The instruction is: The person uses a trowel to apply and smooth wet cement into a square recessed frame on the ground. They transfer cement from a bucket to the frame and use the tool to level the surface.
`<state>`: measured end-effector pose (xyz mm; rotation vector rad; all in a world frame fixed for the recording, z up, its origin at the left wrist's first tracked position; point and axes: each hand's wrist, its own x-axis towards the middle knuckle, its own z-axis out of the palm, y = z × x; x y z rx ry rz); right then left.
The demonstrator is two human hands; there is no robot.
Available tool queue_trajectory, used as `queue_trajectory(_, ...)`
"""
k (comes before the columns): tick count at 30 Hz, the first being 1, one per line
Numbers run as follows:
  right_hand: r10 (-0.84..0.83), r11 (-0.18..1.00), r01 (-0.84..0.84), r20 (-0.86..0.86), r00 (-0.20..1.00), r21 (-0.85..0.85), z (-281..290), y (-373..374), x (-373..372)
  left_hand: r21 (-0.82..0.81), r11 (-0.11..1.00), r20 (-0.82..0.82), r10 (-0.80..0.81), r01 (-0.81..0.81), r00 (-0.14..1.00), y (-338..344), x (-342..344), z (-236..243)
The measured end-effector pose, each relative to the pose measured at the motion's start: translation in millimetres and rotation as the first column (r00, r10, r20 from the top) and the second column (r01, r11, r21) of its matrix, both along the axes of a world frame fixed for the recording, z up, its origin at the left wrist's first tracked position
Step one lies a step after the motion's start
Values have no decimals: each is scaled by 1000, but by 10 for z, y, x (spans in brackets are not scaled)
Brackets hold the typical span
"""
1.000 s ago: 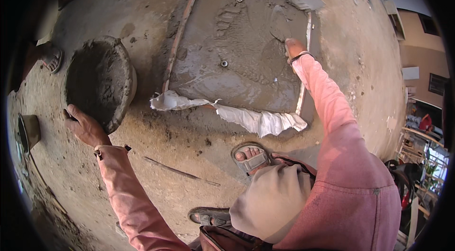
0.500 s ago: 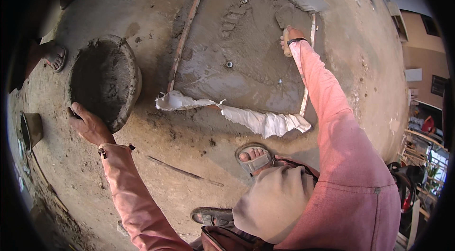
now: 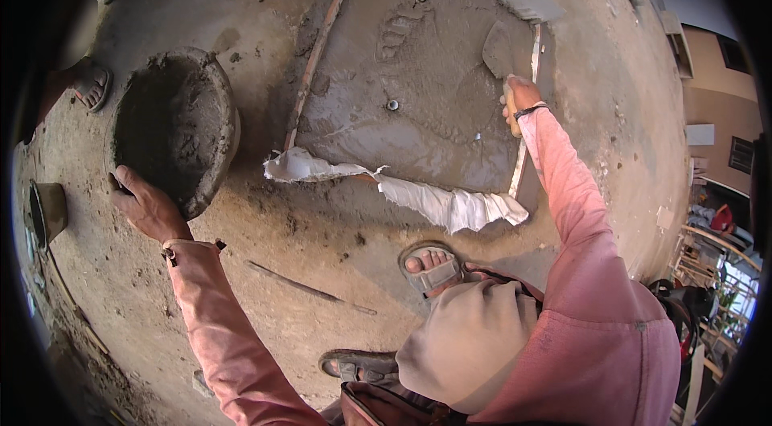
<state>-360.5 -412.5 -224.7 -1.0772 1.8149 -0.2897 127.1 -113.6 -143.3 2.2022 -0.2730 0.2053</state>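
My left hand (image 3: 149,205) grips the near left edge of a round, cement-caked tub (image 3: 219,104) with dark mortar residue inside. Right of it is a slab of wet grey cement (image 3: 338,104), bordered by narrow strips (image 3: 320,36), with crumpled white sheeting (image 3: 450,207) along the near edge. Small round fittings (image 3: 392,104) are set in the cement. My right hand (image 3: 523,96) is closed on the wooden handle of a trowel (image 3: 497,48) at the slab's right side; the blade points up the picture, over the wet surface.
Another person's sandalled feet (image 3: 90,88) are at upper left. A bucket (image 3: 48,213) stands at far left. A thin rod (image 3: 314,289) lies near my own sandalled feet (image 3: 430,269). A building (image 3: 720,96) and a heap of assorted items (image 3: 720,265) are at the right.
My right hand and trowel moved up the slab, then back down toward me, now a little lower than a second ago. My left hand stays on the tub.
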Motion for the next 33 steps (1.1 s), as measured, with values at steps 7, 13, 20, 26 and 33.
queue_trajectory(7,-118,993,117,200,973,16,-121,-113,390,83,996,-47,45,-41,998,-49,-49,23)
queue_trajectory(13,-41,999,34,218,975,33,6,-129,1258,31,1000,15,6,-7,1000,-6,37,-51)
queue_trajectory(20,591,795,-596,-75,803,-112,71,328,887,63,998,28,26,-28,999,26,33,15)
queue_trajectory(26,705,488,-819,-417,573,-301,-425,-486,-50,39,999,21,5,-6,1000,-43,4,-21)
queue_trajectory(33,200,978,-201,34,979,49,-84,-226,644,67,997,6,33,-34,999,19,23,7)
